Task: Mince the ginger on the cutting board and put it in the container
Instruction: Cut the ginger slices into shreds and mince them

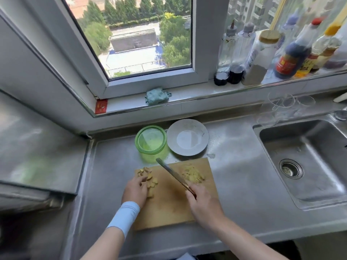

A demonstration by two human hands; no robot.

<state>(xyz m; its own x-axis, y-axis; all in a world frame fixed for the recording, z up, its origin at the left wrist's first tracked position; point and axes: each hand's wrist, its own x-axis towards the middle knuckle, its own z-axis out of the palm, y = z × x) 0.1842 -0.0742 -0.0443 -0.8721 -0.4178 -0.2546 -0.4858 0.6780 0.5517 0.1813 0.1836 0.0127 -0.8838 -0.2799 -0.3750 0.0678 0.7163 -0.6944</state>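
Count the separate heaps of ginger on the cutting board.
2. Coarse chunks lie at the board's left edge, by the left hand; a finer minced heap lies on its right side, beside the knife. The left hand may hide some pieces.

Steel counter, sink at right, daylit window, bottles on sill

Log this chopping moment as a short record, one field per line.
board: rectangular wooden cutting board on the steel counter
unminced: pale yellow ginger chunks, board's left side
minced: fine yellow ginger pile, board's right side
knife: long metal-bladed knife, angled between the two piles
left hand: on the chunks, finger pose blurred
right hand: grips the knife handle
container: round green see-through plastic container behind the board, beside a round grey plate
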